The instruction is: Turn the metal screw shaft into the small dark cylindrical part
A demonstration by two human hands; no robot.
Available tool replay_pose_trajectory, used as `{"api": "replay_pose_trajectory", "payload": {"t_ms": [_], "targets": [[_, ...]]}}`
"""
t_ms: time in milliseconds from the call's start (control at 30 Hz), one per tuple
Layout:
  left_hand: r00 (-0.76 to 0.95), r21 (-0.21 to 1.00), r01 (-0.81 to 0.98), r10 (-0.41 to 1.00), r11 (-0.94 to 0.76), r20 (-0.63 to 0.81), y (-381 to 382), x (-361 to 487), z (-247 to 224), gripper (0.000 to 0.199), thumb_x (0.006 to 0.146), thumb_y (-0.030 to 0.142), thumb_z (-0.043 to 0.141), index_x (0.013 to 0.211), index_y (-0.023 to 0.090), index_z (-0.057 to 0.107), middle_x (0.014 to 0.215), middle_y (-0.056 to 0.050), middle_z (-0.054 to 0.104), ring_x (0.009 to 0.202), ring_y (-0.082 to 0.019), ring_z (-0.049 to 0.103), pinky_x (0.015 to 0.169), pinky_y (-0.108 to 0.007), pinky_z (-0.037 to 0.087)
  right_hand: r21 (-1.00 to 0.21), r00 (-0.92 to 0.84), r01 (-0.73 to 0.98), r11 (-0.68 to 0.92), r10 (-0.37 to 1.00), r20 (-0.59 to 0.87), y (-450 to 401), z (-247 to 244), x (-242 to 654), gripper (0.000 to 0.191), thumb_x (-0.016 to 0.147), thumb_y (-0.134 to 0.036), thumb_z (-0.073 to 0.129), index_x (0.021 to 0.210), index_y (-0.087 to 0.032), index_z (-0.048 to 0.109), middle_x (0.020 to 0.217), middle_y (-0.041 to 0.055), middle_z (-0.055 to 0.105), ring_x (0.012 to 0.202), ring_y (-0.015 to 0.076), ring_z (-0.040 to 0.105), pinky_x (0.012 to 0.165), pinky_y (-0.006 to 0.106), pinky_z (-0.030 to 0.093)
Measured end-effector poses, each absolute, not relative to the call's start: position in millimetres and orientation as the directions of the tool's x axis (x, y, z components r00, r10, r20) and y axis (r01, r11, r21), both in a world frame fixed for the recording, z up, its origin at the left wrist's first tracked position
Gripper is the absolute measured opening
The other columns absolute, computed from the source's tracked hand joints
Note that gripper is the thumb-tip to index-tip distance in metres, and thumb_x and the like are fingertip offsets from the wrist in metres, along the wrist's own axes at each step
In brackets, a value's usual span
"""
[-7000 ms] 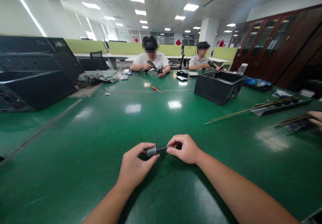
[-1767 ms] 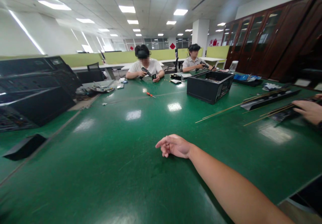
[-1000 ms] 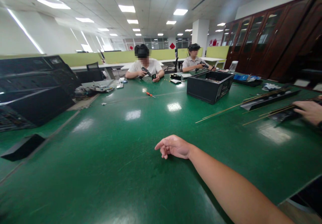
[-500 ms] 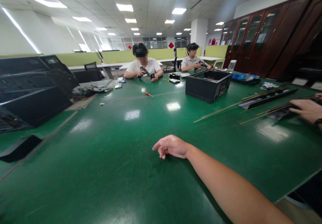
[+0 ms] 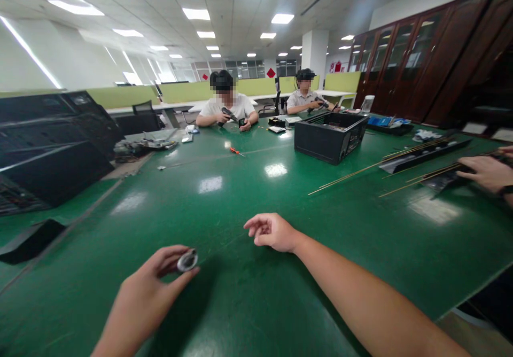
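Note:
Between the thumb and fingers of my left hand (image 5: 150, 287) is a small round object (image 5: 187, 261) with a pale rim and a dark middle, held above the green table (image 5: 224, 207). What it is cannot be made out. To the right of it my right hand (image 5: 276, 232) rests low over the table, fingers loosely bent and apart, holding nothing. Farther off, an orange screwdriver (image 5: 236, 152) lies on the tabletop.
Black computer cases (image 5: 56, 175) stand at the left; an open black case (image 5: 328, 138) sits at the back right. Long thin rods (image 5: 348, 175) lie near a person's hand (image 5: 489, 172). Two people sit across the table, each with a tool.
My left hand has come into view at the lower left with the round object. My right hand's fingers have curled slightly.

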State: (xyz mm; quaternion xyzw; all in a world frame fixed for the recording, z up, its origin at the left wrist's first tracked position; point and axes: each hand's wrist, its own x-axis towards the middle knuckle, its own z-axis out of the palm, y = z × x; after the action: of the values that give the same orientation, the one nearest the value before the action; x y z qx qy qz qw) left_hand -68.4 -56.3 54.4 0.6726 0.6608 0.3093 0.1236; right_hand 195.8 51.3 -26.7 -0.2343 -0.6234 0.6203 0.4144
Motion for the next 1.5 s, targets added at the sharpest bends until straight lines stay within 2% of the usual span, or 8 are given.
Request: {"api": "replay_pose_trajectory", "payload": {"t_ms": [100, 267, 400, 500, 700, 867, 1133, 1500], "targets": [[0.096, 0.603, 0.764, 0.964, -0.231, 0.248, -12, -26, 45, 0.035, 0.075, 0.048, 0.068, 0.096, 0.020, 0.069, 0.092, -0.006, 0.075, 0.081, -0.024, 0.070, 0.075, -0.034, 0.056, -0.950, -0.457, -0.053, 0.307, 0.839, 0.296, 51, -29, 196, 0.047, 0.064, -0.005, 0.061, 0.110, -0.017, 0.063, 0.100, 0.0048, 0.064, 0.071, 0.0112, 0.058, 0.061, 0.024, 0.044], [0.214, 0.613, 0.694, 0.922, -0.377, 0.324, 7, -2, 11, 0.031, 0.078, 0.041, 0.068, 0.103, 0.023, 0.070, 0.098, -0.004, 0.074, 0.090, -0.024, 0.069, 0.084, -0.035, 0.054, -0.923, -0.421, 0.117, 0.367, 0.860, 0.289, 47, -25, 197, 0.049, 0.067, -0.008, 0.066, 0.114, -0.021, 0.059, 0.104, 0.0042, 0.064, 0.075, 0.0136, 0.058, 0.065, 0.026, 0.046], [0.326, 0.614, 0.638, 0.885, -0.465, 0.331, 4, -8, 0, 0.025, 0.081, 0.036, 0.068, 0.104, 0.026, 0.071, 0.100, -0.003, 0.073, 0.093, -0.022, 0.068, 0.084, -0.032, 0.053, -0.871, -0.446, 0.231, 0.433, 0.843, 0.301, 43, -21, 196, 0.038, 0.066, -0.010, 0.070, 0.102, -0.021, 0.063, 0.097, 0.0026, 0.065, 0.076, 0.0156, 0.058, 0.068, 0.028, 0.046], [0.333, 0.628, 0.616, 0.880, -0.476, 0.340, 4, -9, 1, 0.024, 0.082, 0.035, 0.067, 0.104, 0.026, 0.070, 0.101, -0.002, 0.073, 0.093, -0.021, 0.068, 0.084, -0.031, 0.053, -0.829, -0.453, 0.298, 0.473, 0.834, 0.314, 41, -18, 196, 0.026, 0.067, -0.014, 0.073, 0.091, -0.020, 0.066, 0.089, 0.0016, 0.064, 0.076, 0.0163, 0.058, 0.070, 0.028, 0.045], [0.218, 0.696, 0.616, 0.929, -0.368, 0.299, 4, -6, 0, 0.027, 0.076, 0.030, 0.071, 0.102, 0.025, 0.069, 0.098, 0.000, 0.073, 0.090, -0.021, 0.068, 0.082, -0.030, 0.052, -0.829, -0.461, 0.310, 0.465, 0.836, 0.297, 36, -15, 197, 0.021, 0.068, -0.017, 0.073, 0.088, -0.020, 0.068, 0.084, 0.0014, 0.064, 0.073, 0.0165, 0.058, 0.068, 0.028, 0.045], [0.214, 0.718, 0.594, 0.932, -0.363, 0.294, 1, -5, 0, 0.022, 0.076, 0.027, 0.071, 0.098, 0.025, 0.070, 0.095, 0.001, 0.073, 0.088, -0.020, 0.067, 0.080, -0.030, 0.051, -0.868, -0.431, 0.262, 0.421, 0.856, 0.285, 34, -15, 196, 0.027, 0.069, -0.014, 0.071, 0.096, -0.019, 0.067, 0.089, 0.0017, 0.066, 0.074, 0.0159, 0.061, 0.069, 0.027, 0.048], [0.190, 0.738, 0.581, 0.939, -0.343, 0.287, 2, -5, -3, 0.026, 0.076, 0.030, 0.072, 0.102, 0.026, 0.070, 0.098, 0.000, 0.073, 0.090, -0.020, 0.067, 0.083, -0.032, 0.050, -0.815, -0.426, 0.314, 0.488, 0.839, 0.338, 32, -14, 195, 0.021, 0.068, -0.010, 0.068, 0.087, -0.019, 0.068, 0.082, -0.0001, 0.064, 0.073, 0.0147, 0.059, 0.066, 0.024, 0.045], [0.181, 0.741, 0.581, 0.941, -0.337, 0.286, 3, -7, -3, 0.026, 0.077, 0.031, 0.072, 0.102, 0.026, 0.071, 0.098, 0.000, 0.073, 0.089, -0.020, 0.067, 0.082, -0.031, 0.052, -0.850, -0.402, 0.295, 0.437, 0.864, 0.305, 31, -11, 193, 0.022, 0.071, -0.013, 0.068, 0.092, -0.018, 0.068, 0.085, 0.0009, 0.067, 0.074, 0.0151, 0.062, 0.068, 0.025, 0.047]]}}
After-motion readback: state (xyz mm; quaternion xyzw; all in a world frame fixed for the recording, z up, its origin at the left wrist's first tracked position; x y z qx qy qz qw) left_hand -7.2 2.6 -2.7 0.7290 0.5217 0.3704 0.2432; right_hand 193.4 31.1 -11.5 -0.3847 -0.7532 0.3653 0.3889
